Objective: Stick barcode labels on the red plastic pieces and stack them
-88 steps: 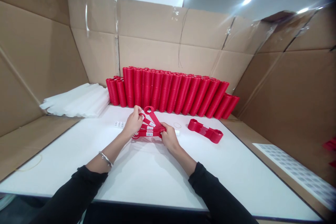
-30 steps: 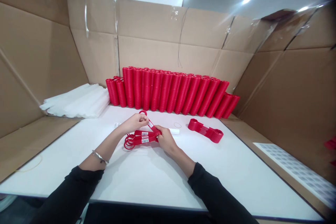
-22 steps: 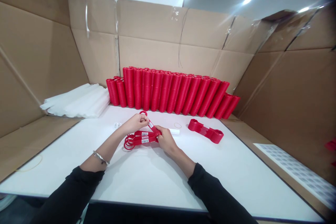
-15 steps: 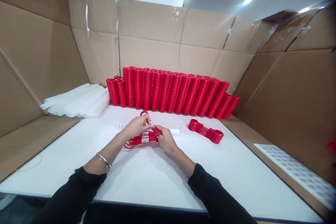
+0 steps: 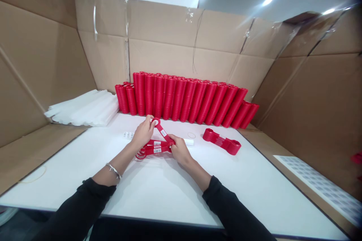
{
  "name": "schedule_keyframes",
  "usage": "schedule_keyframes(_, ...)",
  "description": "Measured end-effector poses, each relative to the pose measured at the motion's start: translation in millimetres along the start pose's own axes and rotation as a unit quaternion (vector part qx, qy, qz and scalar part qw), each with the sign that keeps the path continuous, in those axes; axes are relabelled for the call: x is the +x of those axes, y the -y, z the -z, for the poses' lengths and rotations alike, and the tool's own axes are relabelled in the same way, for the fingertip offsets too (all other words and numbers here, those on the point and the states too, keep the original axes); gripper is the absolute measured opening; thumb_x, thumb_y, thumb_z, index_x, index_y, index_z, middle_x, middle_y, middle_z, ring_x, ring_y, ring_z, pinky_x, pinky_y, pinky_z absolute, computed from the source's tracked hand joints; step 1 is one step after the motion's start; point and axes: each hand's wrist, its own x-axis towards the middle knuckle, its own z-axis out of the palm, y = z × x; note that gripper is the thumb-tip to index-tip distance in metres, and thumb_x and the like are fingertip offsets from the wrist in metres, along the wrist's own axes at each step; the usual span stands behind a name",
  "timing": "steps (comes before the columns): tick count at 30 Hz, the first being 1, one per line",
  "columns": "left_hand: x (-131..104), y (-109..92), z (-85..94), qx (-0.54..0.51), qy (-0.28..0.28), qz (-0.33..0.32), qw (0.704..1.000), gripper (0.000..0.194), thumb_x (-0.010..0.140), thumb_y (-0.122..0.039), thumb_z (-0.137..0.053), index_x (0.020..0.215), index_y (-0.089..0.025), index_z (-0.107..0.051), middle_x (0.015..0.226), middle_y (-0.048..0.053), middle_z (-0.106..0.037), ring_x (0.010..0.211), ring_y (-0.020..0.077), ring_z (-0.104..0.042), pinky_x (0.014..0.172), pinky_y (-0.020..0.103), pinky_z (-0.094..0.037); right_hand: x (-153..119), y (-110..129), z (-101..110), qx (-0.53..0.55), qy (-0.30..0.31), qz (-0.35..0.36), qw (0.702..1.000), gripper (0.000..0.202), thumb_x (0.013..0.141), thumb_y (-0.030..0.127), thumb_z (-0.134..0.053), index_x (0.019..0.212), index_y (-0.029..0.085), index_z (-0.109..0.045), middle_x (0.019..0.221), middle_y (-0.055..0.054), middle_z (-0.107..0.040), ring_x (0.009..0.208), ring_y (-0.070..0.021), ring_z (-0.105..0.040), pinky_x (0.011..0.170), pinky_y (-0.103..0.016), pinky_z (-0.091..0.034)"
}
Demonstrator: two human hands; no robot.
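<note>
My right hand (image 5: 180, 150) is closed around the right-hand ends of a fanned bundle of red ring-ended plastic strips (image 5: 149, 150), several of which bear white barcode labels. One red strip (image 5: 161, 130) is swung up away from the others, its barcode label (image 5: 163, 133) facing me. At that strip's upper ring, my left hand (image 5: 143, 132) is closed with fingertips on the ring. Behind the hands lies a white label strip (image 5: 128, 134), partly covered by them. The white piece (image 5: 188, 142) showing to the right may be its other end.
Tall red stacks (image 5: 181, 99) line the back by the cardboard wall (image 5: 164, 22). White foam-like sleeves (image 5: 82, 109) lie at left. A neat red bundle (image 5: 222, 141) and a rubber band (image 5: 191, 135) rest on the white table (image 5: 169, 196). A label sheet (image 5: 319, 184) lies at right.
My left hand has moved up and left from the raised strip's label to its upper ring, uncovering the label. The right hand keeps its hold, almost still.
</note>
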Motion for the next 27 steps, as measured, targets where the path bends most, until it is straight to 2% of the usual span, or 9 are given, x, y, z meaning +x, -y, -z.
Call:
schedule_keyframes(4, 2.2, 2.9, 0.7, -0.001, 0.018, 0.009, 1.0, 0.026, 0.086, -0.02, -0.026, 0.111, -0.02, -0.036, 0.08, 0.005, -0.059, 0.071, 0.0194, -0.057, 0.063, 0.028, -0.039, 1.5, -2.6, 1.8, 0.01, 0.001, -0.006, 1.0, 0.043, 0.056, 0.006, -0.031, 0.083, 0.015, -0.063, 0.078, -0.001, -0.065, 0.072, -0.0161, -0.056, 0.066, -0.024, -0.04)
schedule_keyframes(7, 5.5, 8.6, 2.9, 0.021, 0.044, -0.003, 0.999, 0.023, 0.08, -0.015, -0.032, 0.1, -0.019, -0.04, 0.085, 0.005, -0.059, 0.074, 0.0182, -0.056, 0.064, 0.027, -0.039, 2.7, -4.9, 3.4, 0.019, -0.021, -0.015, 0.999, 0.048, 0.056, 0.006, -0.032, 0.091, 0.015, -0.064, 0.086, -0.003, -0.066, 0.079, -0.0172, -0.058, 0.072, -0.026, -0.042)
schedule_keyframes(10, 8.3, 14.1, 8.2, 0.088, 0.092, -0.013, 0.992, 0.01, 0.074, -0.019, -0.04, 0.079, -0.019, -0.049, 0.08, 0.004, -0.06, 0.073, 0.0184, -0.055, 0.064, 0.027, -0.038, 3.2, -7.2, 4.2, 0.02, -0.031, -0.02, 0.999, 0.048, 0.056, 0.006, -0.032, 0.091, 0.014, -0.064, 0.085, -0.003, -0.067, 0.078, -0.0175, -0.058, 0.071, -0.026, -0.043)
schedule_keyframes(13, 8.8, 16.4, 14.3, 0.136, 0.135, -0.004, 0.981, 0.02, 0.076, -0.03, -0.043, 0.065, -0.018, -0.054, 0.069, 0.004, -0.06, 0.068, 0.0186, -0.055, 0.059, 0.026, -0.035, 3.0, -8.6, 2.9, 0.023, -0.013, -0.013, 1.0, 0.05, 0.056, 0.006, -0.032, 0.092, 0.015, -0.064, 0.086, -0.003, -0.067, 0.079, -0.0172, -0.058, 0.072, -0.026, -0.043)
schedule_keyframes(15, 8.1, 15.7, 17.1, 0.153, 0.136, 0.01, 0.979, 0.02, 0.077, -0.032, -0.044, 0.071, -0.02, -0.059, 0.069, 0.004, -0.062, 0.069, 0.0189, -0.056, 0.058, 0.026, -0.034, 3.2, -9.3, 1.0, 0.028, 0.002, -0.011, 1.0, 0.053, 0.055, 0.005, -0.032, 0.095, 0.015, -0.065, 0.088, -0.002, -0.067, 0.08, -0.017, -0.058, 0.074, -0.026, -0.043)
schedule_keyframes(18, 7.2, 13.5, 18.2, 0.176, 0.152, 0.033, 0.972, 0.017, 0.074, -0.026, -0.049, 0.083, -0.022, -0.063, 0.081, 0.005, -0.065, 0.074, 0.0192, -0.058, 0.059, 0.025, -0.036, 4.5, -11.5, -1.9, 0.025, 0.017, -0.024, 0.999, 0.055, 0.055, 0.005, -0.031, 0.098, 0.015, -0.064, 0.085, -0.002, -0.066, 0.077, -0.0173, -0.057, 0.071, -0.026, -0.043)
schedule_keyframes(22, 6.6, 13.1, 16.1, 0.195, 0.182, 0.016, 0.964, 0.015, 0.071, -0.021, -0.05, 0.075, -0.021, -0.064, 0.093, 0.005, -0.063, 0.077, 0.0181, -0.058, 0.06, 0.025, -0.037, 7.2, -15.5, -4.1, 0.021, 0.036, -0.039, 0.998, 0.054, 0.056, 0.005, -0.031, 0.097, 0.015, -0.065, 0.078, -0.002, -0.065, 0.072, -0.0169, -0.056, 0.067, -0.026, -0.043)
schedule_keyframes(27, 5.1, 13.8, 13.0, 0.19, 0.192, 0.006, 0.963, 0.014, 0.071, -0.019, -0.048, 0.069, -0.019, -0.062, 0.085, 0.006, -0.061, 0.067, 0.017, -0.056, 0.056, 0.025, -0.034, 8.2, -16.8, -3.9, 0.018, 0.043, -0.041, 0.998, 0.052, 0.055, 0.004, -0.032, 0.093, 0.015, -0.067, 0.076, -0.001, -0.065, 0.068, -0.016, -0.055, 0.063, -0.024, -0.042)
